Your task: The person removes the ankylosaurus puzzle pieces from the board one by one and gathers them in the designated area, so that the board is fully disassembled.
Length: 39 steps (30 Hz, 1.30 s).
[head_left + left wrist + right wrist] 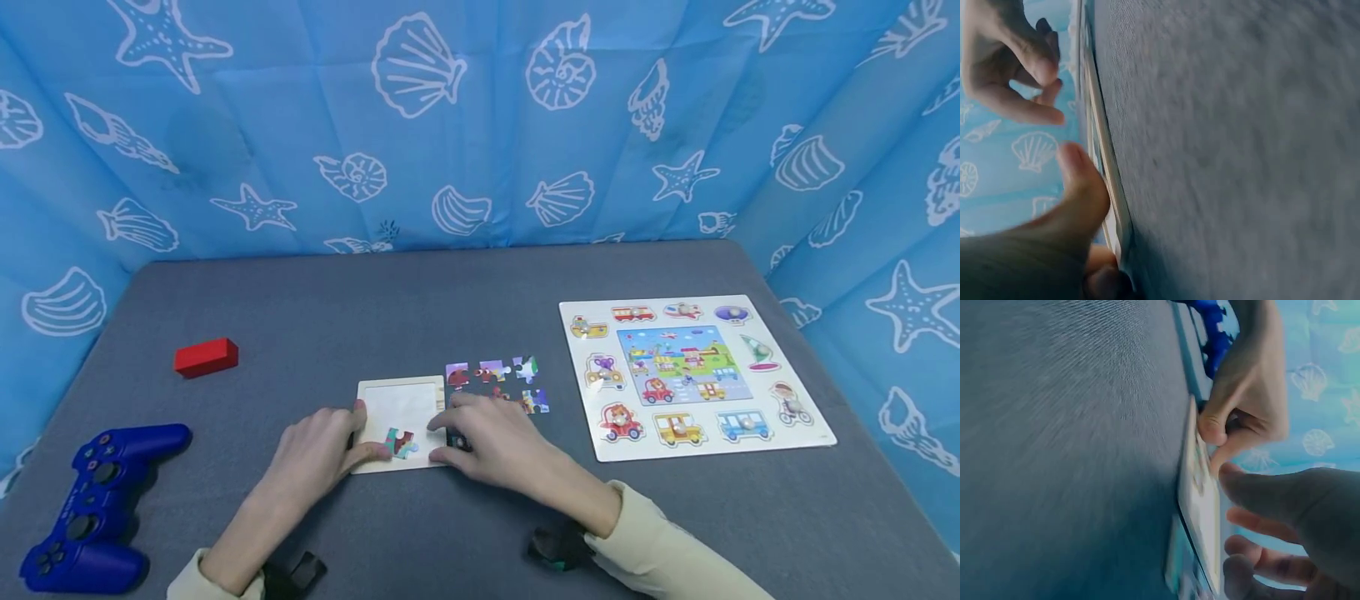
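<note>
A shallow wooden puzzle tray [401,396] with a pale inside lies in front of the person. Teal and brown jigsaw pieces [403,443], seemingly joined, sit near its lower edge. The left hand [318,450] grips the tray's left side, its thumb over the rim beside those pieces. Over the right rim hovers the right hand [498,437], thumb and index finger apart, with nothing seen between them. In the right wrist view its fingers [1260,487] are loosely bent above the tray [1204,506]. Several loose jigsaw pieces [492,371] lie right of the tray, some partly hidden by the right hand.
A white vehicle peg puzzle board [585,392] lies to the right. At the left are a red block [206,357] and a blue game controller [105,508]. The grey table [450,308] meets a blue seashell curtain [480,150] at its far edge.
</note>
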Each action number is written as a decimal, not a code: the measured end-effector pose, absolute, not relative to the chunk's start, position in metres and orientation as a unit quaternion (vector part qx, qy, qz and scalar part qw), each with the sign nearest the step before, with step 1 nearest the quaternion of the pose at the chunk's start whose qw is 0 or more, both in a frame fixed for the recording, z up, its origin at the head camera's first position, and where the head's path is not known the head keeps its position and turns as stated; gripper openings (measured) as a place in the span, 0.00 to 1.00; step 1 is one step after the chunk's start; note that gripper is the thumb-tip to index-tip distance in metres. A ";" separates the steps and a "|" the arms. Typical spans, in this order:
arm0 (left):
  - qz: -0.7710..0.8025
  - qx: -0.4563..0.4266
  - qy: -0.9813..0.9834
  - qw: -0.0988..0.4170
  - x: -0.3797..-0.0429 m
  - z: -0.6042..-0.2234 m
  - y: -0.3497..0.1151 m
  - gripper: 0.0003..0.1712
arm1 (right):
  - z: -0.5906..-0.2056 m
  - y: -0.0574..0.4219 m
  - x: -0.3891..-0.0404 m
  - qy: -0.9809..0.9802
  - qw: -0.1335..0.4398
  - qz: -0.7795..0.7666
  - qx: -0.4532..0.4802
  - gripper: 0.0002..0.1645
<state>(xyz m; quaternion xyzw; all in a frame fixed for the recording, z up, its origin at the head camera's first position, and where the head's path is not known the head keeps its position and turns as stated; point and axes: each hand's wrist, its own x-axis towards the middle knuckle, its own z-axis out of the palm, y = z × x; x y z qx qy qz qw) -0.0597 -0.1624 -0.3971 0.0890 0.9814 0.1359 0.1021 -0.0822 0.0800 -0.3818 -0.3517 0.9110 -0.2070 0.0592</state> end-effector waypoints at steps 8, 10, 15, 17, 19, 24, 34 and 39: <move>0.168 0.108 0.970 0.138 -0.061 -0.395 -0.173 0.52 | -0.389 0.044 -0.090 0.919 0.100 -0.199 -0.325 0.20; 0.166 0.114 0.970 0.136 -0.062 -0.395 -0.174 0.52 | -0.390 0.042 -0.091 0.918 0.103 -0.201 -0.327 0.19; 0.174 0.104 0.968 0.146 -0.062 -0.394 -0.173 0.51 | -0.391 0.039 -0.092 0.911 0.107 -0.210 -0.338 0.15; 0.175 0.095 0.968 0.150 -0.062 -0.394 -0.173 0.52 | -0.391 0.039 -0.093 0.910 0.106 -0.202 -0.345 0.14; 0.170 0.090 0.970 0.149 -0.061 -0.394 -0.173 0.53 | -0.392 0.039 -0.095 0.911 0.101 -0.190 -0.350 0.13; 0.159 0.081 0.975 0.132 -0.059 -0.394 -0.173 0.56 | -0.393 0.040 -0.096 0.909 0.106 -0.189 -0.356 0.14; 0.161 0.055 0.978 0.123 -0.057 -0.395 -0.174 0.58 | -0.393 0.037 -0.097 0.906 0.097 -0.185 -0.367 0.10; 0.175 0.060 0.973 0.138 -0.055 -0.396 -0.175 0.58 | -0.392 0.034 -0.097 0.918 0.066 -0.177 -0.348 0.15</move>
